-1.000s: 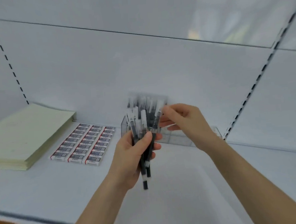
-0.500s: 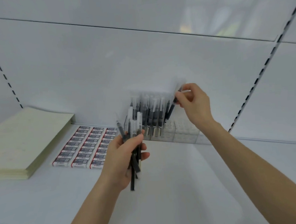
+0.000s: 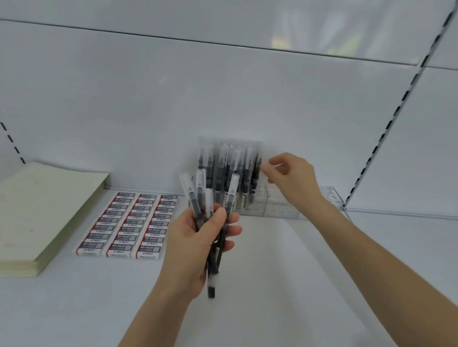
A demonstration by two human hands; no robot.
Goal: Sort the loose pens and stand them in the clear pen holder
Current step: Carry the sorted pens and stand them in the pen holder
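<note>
Several loose pens point(image 3: 205, 201) are gripped in a fanned bundle by the left hand point(image 3: 194, 242), which is held nearest the camera above the white shelf point(image 3: 283, 290). Its fingers and thumb are curled round the barrels near the middle. The long axes of the pens are kept roughly upright, with the clear caps up and leaning away.

Just beyond and to the right, the right hand point(image 3: 294, 182) is stretched out to the clear pen holder point(image 3: 281, 210), which is set against the back wall of the shelf. An end pen point(image 3: 257, 171) at the right of the row appears to be pinched near its top between thumb and forefinger, though the contact is blurred. The standing pens point(image 3: 222, 168) are packed upright in the left part of the holder. The compartments under and right of the right hand look unfilled.

The holder lies ahead and slightly right of the bundle, so the right hand is judged the nearer one for seating. Each next pen would need to be passed across with its axis kept upright and lowered into a free cell beside the row.

Left of the holder, boxed erasers point(image 3: 134, 224) are laid in three columns, and a paper stack point(image 3: 37, 209) is seen further left.
</note>
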